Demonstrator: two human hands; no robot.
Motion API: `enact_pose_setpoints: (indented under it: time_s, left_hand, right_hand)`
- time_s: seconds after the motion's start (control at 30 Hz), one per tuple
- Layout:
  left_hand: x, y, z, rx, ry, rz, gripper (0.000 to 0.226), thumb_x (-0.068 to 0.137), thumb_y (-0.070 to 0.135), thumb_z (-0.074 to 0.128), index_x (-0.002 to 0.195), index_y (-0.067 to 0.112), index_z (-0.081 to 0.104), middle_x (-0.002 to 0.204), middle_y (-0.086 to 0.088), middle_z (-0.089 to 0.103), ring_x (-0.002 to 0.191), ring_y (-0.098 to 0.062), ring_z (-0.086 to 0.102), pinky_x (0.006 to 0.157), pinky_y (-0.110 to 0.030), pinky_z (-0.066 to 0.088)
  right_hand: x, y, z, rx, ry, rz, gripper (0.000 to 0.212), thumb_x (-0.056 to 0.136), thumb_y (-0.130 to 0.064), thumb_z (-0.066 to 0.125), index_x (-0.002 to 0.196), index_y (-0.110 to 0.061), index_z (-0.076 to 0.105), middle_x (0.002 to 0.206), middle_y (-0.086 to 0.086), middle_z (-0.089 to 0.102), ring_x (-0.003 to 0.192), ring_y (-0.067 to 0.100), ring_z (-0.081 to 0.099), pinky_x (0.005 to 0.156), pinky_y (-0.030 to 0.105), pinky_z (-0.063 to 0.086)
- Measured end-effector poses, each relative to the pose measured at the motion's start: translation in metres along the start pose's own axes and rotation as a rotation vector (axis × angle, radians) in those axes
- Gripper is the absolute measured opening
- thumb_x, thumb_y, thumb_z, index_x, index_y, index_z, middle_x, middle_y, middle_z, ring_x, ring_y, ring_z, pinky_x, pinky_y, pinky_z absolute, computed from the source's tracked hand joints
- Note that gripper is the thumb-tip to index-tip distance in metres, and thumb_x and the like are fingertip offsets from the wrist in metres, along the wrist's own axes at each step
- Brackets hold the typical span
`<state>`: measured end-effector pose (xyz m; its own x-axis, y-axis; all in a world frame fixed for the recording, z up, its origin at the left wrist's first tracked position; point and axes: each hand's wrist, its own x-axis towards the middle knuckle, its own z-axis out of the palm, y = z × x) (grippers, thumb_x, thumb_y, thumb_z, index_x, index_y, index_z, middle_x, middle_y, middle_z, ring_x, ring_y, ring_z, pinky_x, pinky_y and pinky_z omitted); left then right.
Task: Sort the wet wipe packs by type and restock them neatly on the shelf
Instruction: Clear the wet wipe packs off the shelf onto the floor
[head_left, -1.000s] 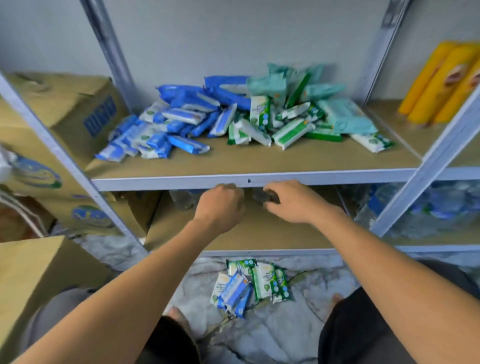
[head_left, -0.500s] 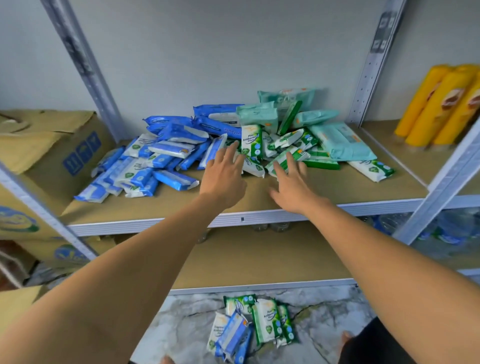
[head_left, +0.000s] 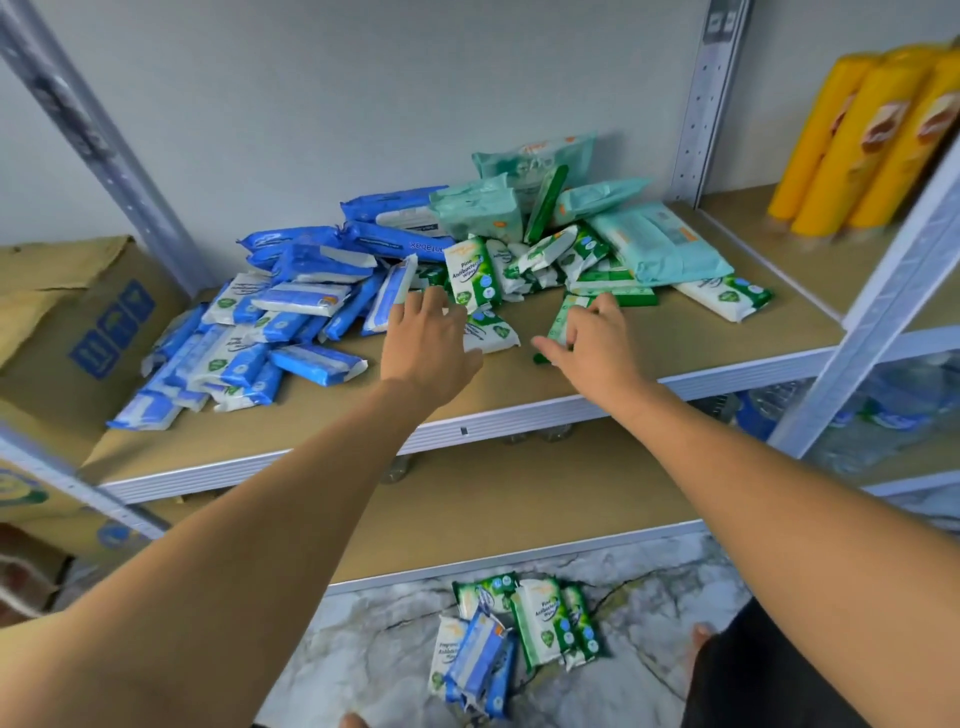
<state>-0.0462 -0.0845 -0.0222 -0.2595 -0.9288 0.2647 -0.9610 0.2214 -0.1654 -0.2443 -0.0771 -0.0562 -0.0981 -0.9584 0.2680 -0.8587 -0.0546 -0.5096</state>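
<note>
Sorting: we're pinching green pack (head_left: 560, 321) with right hand (head_left: 592, 349), left hand (head_left: 428, 340) splayed open over pile (head_left: 524, 260); we're aiming to lift clear of blue packs (head_left: 291, 306).

wipe packs (head_left: 322, 299) heaped on shelf (head_left: 519, 410)

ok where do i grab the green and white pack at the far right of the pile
Probably pinch the green and white pack across its narrow width near its free right end, coming from the front: it lies flat, with bare shelf around that end.
</note>
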Motion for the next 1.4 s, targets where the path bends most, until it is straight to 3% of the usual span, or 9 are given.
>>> enact_pose_setpoints:
  time_s: [0.1,0.2,0.4,0.53,0.63,0.73,0.97,1.23,1.4]
  left_hand:
    - [-0.022,0.01,-0.003,-0.226,-0.046,-0.063,0.04,0.088,0.045,0.064,0.117,0.018,0.056,0.116,-0.006,0.058,0.104,-0.028,0.055,0.088,-0.037,0.041]
    - [-0.057,0.019,0.002,-0.408,-0.009,-0.147,0.039,0.087,0.04,0.066,0.117,0.016,0.058,0.113,-0.006,0.062,0.1,-0.028,0.057,0.084,-0.037,0.044]
    - [-0.106,0.017,0.013,-0.498,0.092,-0.207,0.047,0.085,0.039,0.069,0.125,0.017,0.06,0.113,-0.008,0.063,0.102,-0.032,0.055,0.089,-0.043,0.045]
    - [-0.151,0.026,0.034,-0.59,0.191,-0.228,0.049,0.086,0.03,0.072,0.132,0.018,0.057,0.121,-0.005,0.06,0.105,-0.029,0.053,0.091,-0.04,0.044]
    - [-0.184,0.038,0.063,-0.644,0.192,-0.27,0.048,0.087,0.026,0.073,0.132,0.016,0.058,0.128,-0.006,0.059,0.112,-0.028,0.055,0.093,-0.038,0.044]
    - [-0.214,0.045,0.099,-0.651,0.03,-0.33,0.044,0.087,0.027,0.073,0.128,0.017,0.059,0.126,-0.004,0.06,0.11,-0.028,0.056,0.089,-0.036,0.043]
    - [-0.257,0.048,0.191,-0.611,-0.392,-0.565,0.044,0.088,0.03,0.068,0.128,0.015,0.058,0.124,-0.012,0.06,0.107,-0.037,0.059,0.085,-0.043,0.05]
    - [-0.26,0.065,0.29,-0.7,-0.634,-0.738,0.042,0.091,0.029,0.065,0.132,0.017,0.059,0.135,-0.01,0.053,0.109,-0.035,0.059,0.09,-0.038,0.049]
    - [-0.27,0.074,0.326,-0.71,-0.743,-0.753,0.041,0.085,0.015,0.066,0.126,0.016,0.066,0.131,-0.009,0.06,0.11,-0.032,0.061,0.089,-0.036,0.05]
  right_hand:
    - [-0.008,0.0,-0.007,-0.093,-0.026,0.017,0.031,0.087,-0.041,0.07,0.096,-0.014,0.059,0.114,0.011,0.05,0.094,0.032,0.056,0.076,0.039,0.05]
    - [-0.017,-0.002,-0.012,-0.112,-0.073,0.04,0.04,0.087,-0.04,0.067,0.123,-0.021,0.065,0.129,0.01,0.048,0.111,0.032,0.053,0.083,0.036,0.048]
    - [-0.057,-0.006,0.0,-0.044,0.017,-0.001,0.029,0.081,-0.037,0.076,0.089,-0.018,0.055,0.11,0.006,0.041,0.096,0.033,0.05,0.078,0.044,0.052]
    - [-0.102,-0.008,0.012,0.022,0.205,-0.049,0.024,0.082,-0.018,0.071,0.102,-0.017,0.058,0.122,0.008,0.045,0.099,0.035,0.053,0.072,0.04,0.05]
    - [-0.152,-0.007,0.041,0.228,0.304,-0.082,0.051,0.081,-0.018,0.071,0.128,-0.017,0.051,0.136,0.016,0.041,0.113,0.036,0.05,0.089,0.041,0.05]
    - [-0.194,0.015,0.09,0.243,0.091,0.006,0.077,0.08,-0.02,0.071,0.148,-0.021,0.035,0.142,0.017,0.041,0.121,0.035,0.048,0.096,0.04,0.045]
    - [-0.242,0.081,0.176,-0.094,-0.61,0.154,0.072,0.091,-0.028,0.063,0.153,-0.026,0.028,0.13,0.02,0.051,0.118,0.04,0.05,0.092,0.042,0.044]
    - [-0.237,0.125,0.262,-0.155,-0.737,0.214,0.068,0.091,-0.03,0.066,0.149,-0.014,0.033,0.14,0.023,0.045,0.126,0.043,0.046,0.102,0.045,0.043]
    - [-0.239,0.145,0.291,-0.145,-0.814,0.223,0.045,0.087,-0.019,0.072,0.124,-0.016,0.048,0.123,0.019,0.05,0.106,0.041,0.057,0.084,0.041,0.049]
